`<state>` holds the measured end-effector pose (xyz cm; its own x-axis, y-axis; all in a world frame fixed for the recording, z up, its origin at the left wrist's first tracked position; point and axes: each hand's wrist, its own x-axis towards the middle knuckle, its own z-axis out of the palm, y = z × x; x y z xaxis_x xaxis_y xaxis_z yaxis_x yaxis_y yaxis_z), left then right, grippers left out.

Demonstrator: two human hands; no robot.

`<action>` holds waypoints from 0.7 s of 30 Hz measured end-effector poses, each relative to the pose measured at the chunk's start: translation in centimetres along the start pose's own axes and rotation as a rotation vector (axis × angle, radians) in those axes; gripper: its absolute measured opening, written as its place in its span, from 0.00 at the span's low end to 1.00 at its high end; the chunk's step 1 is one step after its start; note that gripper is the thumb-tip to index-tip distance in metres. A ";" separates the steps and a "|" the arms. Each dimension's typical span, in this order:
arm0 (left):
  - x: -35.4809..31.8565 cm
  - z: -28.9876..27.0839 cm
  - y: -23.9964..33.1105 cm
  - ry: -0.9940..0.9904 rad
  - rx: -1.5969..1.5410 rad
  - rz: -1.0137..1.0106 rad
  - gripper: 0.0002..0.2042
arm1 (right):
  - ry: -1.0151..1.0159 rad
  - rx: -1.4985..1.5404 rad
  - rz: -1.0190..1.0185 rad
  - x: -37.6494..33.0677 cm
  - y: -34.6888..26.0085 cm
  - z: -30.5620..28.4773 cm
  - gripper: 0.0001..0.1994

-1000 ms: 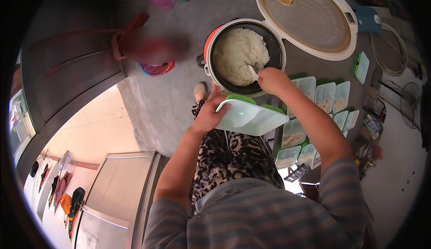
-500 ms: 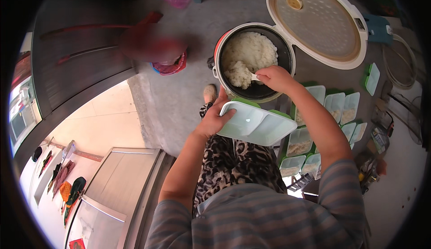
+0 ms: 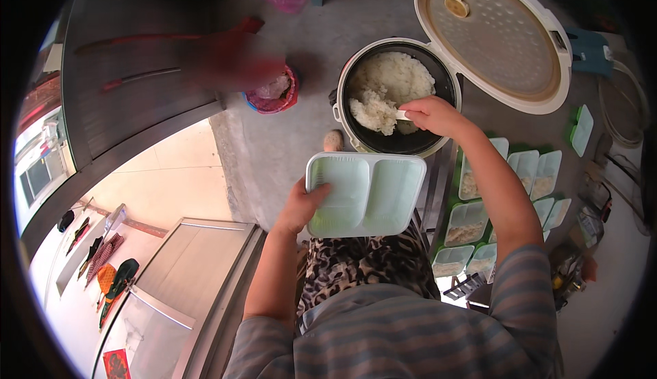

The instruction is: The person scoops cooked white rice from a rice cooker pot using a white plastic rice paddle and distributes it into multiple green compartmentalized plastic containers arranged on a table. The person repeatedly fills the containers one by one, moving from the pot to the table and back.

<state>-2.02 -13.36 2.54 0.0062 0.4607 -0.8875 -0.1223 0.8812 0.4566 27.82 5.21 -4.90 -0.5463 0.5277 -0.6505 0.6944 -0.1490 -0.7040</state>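
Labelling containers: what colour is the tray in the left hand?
Pale mint green, two compartments, both empty. The tray shows best in the head view, the only one.

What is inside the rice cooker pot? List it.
The rice cooker pot holds white cooked rice. The right hand dips a scoop into it; the scoop's blade is buried in rice.

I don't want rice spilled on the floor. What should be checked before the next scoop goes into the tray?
1. Divided tray empty: ok.
2. Left hand grips tray's edge: ok.
3. Tray held level: ok, roughly flat.
4. Right hand holds the scoop in the rice: ok.
5. Tray close to the rice cooker pot: ok, just below its rim.
6. Amount on scoop: cannot tell.
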 end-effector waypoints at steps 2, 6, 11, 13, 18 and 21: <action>0.1 -0.8 0.2 -0.012 -0.010 0.022 0.18 | 0.020 0.052 -0.036 -0.5 0.1 -0.5 0.14; 0.1 -0.8 1.4 0.034 0.000 0.026 0.18 | 0.100 0.131 -0.021 -2.2 0.0 -1.6 0.14; 0.5 -0.3 1.5 0.046 -0.076 0.060 0.17 | 0.265 0.249 -0.069 -6.0 0.2 -2.9 0.13; 0.7 0.0 1.6 0.058 -0.115 0.065 0.17 | 0.315 0.242 -0.104 -7.9 -0.4 -3.1 0.13; 1.1 1.9 2.2 0.160 -0.257 0.101 0.17 | 0.519 -0.011 -0.277 -12.3 -3.4 -1.2 0.13; 1.5 3.0 2.6 0.156 -0.465 0.132 0.16 | 0.705 -0.331 -0.314 -13.0 -5.5 1.4 0.17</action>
<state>0.66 -10.09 2.59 -0.1832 0.5124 -0.8390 -0.5410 0.6601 0.5212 30.52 -1.99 7.02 -0.3931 0.9190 -0.0301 0.7205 0.2875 -0.6311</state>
